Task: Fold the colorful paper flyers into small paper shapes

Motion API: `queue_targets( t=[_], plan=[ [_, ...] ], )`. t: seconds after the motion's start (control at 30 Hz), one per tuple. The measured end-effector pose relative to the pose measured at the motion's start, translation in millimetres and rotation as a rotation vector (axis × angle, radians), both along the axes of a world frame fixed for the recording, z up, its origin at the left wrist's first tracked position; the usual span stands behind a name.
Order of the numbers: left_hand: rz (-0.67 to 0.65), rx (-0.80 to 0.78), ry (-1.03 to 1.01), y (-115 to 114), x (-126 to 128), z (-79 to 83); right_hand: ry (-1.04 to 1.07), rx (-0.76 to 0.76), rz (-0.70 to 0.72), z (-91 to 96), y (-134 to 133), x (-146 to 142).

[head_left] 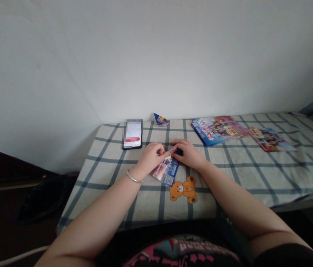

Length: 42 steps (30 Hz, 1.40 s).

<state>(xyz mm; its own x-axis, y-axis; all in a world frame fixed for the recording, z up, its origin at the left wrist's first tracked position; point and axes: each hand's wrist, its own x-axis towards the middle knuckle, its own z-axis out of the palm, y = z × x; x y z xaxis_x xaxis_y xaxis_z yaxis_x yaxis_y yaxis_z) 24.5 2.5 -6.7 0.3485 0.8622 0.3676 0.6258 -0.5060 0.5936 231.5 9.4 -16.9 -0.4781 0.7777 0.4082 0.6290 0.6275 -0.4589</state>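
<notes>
My left hand (151,155) and my right hand (187,151) meet over a checked sheet (112,163). Both pinch a folded colourful leaflet (166,170) that shows a QR code. The left fingers are curled on its upper left edge. The right fingers press its top right end. A thin bracelet (133,177) circles my left wrist. The leaflet lies low, close to the sheet, just above a printed orange bear (184,190).
A phone (132,134) lies face up at the back left. A small folded paper shape (161,119) stands by the wall. A stack of leaflets (217,129) and another leaflet (271,139) lie at the back right. White wall behind; dark floor to the left.
</notes>
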Motion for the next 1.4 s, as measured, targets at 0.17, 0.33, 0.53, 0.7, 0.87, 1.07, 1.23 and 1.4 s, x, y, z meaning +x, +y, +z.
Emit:
queue_targets(
  t=[0.17, 0.33, 0.53, 0.7, 0.87, 1.07, 1.23, 1.4],
  plan=[
    [0.000, 0.041, -0.228, -2.9, 1.7, -5.1, 0.263, -0.186, -0.113, 1.9, -1.7, -4.5],
    [-0.011, 0.104, -0.355, -3.8, 2.2, -7.2, 0.473, -0.290, -0.299, 2.2, -0.1, -0.7],
    [-0.065, 0.142, -0.363, -0.3, -4.1, -4.3, 0.662, -0.179, -0.466, 1.3, 8.5, 13.5],
    [-0.104, 0.236, -0.214, -1.4, -5.5, 0.0, 0.641, 0.104, -0.541, 5.6, 7.3, 21.8],
    [-0.147, 0.094, -0.243, -2.7, -2.5, -6.6, 0.378, 0.348, -0.334, 14.4, -3.8, 17.4],
    [-0.248, -0.014, -0.425, -1.9, -1.6, -13.2, 0.161, 0.415, -0.103, 20.2, -12.8, 8.7],
    [-0.321, -0.042, -0.515, -4.5, -1.9, -10.3, 0.050, 0.481, 0.002, 23.8, -17.8, 8.2],
    [-0.367, -0.144, -0.614, -9.3, 0.3, -6.3, -0.050, 0.539, 0.082, 25.3, -24.0, 5.0]
  ],
)
